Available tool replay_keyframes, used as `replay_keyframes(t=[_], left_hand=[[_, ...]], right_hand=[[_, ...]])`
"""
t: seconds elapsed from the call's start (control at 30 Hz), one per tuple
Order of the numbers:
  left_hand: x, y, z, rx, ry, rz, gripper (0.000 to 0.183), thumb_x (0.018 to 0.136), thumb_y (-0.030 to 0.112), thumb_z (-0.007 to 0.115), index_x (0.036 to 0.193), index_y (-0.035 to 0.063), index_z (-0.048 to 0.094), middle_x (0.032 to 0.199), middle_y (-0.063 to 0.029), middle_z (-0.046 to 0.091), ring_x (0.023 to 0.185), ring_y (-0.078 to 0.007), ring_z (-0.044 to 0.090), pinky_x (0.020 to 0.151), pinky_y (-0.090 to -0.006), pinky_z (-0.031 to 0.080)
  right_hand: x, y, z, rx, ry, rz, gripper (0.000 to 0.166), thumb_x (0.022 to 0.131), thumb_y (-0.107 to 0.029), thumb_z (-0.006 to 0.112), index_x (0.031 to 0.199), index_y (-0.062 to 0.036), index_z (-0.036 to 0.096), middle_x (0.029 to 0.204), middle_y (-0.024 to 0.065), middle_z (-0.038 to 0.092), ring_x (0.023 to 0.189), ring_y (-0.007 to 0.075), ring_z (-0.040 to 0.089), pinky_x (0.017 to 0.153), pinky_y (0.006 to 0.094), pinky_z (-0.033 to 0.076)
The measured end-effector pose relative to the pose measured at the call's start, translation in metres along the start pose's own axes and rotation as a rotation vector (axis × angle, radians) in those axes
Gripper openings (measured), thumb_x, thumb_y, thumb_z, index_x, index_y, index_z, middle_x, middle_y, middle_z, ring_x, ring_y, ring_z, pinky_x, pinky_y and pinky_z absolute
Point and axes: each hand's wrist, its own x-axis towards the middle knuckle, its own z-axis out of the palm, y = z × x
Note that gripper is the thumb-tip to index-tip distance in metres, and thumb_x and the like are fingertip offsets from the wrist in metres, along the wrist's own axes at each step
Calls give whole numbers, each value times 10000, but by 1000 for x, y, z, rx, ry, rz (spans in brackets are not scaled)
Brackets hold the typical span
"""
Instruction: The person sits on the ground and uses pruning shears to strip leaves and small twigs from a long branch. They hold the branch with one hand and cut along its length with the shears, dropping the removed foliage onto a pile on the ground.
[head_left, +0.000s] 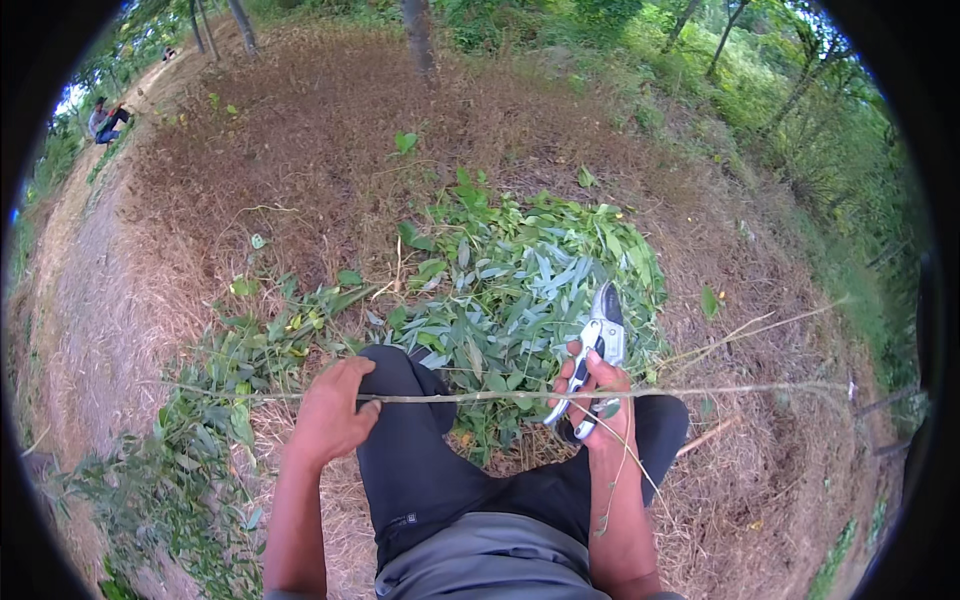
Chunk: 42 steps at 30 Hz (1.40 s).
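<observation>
A long thin bare stem (480, 396) lies across in front of me, level over my knees. My left hand (337, 409) is around it beside my left knee, its fingers over the stem and its thumb just below. In my right hand (604, 382) are pruning shears (604, 330) with silver handles, their dark blade end pointing away from me. The stem also passes at that hand, and whether its fingers grip it is partly hidden. A few thin side shoots (630, 450) hang over the right wrist. Beyond my knees is a heap of cut green leaves (525, 292).
More leafy branches (172, 465) lie at my left. Dry grass (750, 480) covers the ground at right, with a short stick (709, 435) by my right knee. A tree trunk (420, 37) stands ahead. A person (109, 120) sits far off at upper left.
</observation>
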Motion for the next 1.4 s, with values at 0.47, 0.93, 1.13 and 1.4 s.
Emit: replay_keyframes(t=[0.47, 0.93, 1.13, 1.4], left_hand=[[89, 86, 61, -169, 32, -1, 251, 1002, 304, 605, 1018, 66, 681, 896, -161, 705, 855, -414, 670, 739, -502, 509], [81, 52, 68, -50, 114, -135, 243, 988, 317, 612, 995, 88, 692, 933, -162, 707, 873, -410, 673, 747, -508, 506], [77, 53, 75, -28, 194, -65, 213, 987, 288, 616, 992, 85, 681, 934, -148, 700, 844, -403, 674, 717, -505, 510], [75, 55, 78, -5, 215, -27, 170, 986, 260, 620, 985, 99, 677, 901, -133, 692, 812, -387, 676, 692, -502, 511]], right_hand=[[-27, 20, -36, -287, 112, 324, 223, 927, -76, 655, 1125, 13, 603, 927, 162, 680, 774, 283, 710, 701, 462, 635], [-25, 5, 11, -70, -229, 282, 439, 946, -136, 608, 1341, 42, 539, 1163, 262, 684, 1029, 406, 706, 941, 549, 566], [-2, 2, 34, 194, -379, 243, 529, 954, -233, 622, 1390, 40, 493, 1267, 297, 639, 1155, 439, 653, 1058, 616, 476], [22, -10, 48, 358, -343, 175, 558, 918, -266, 624, 1365, 51, 517, 1284, 325, 620, 1168, 459, 640, 1097, 660, 423]])
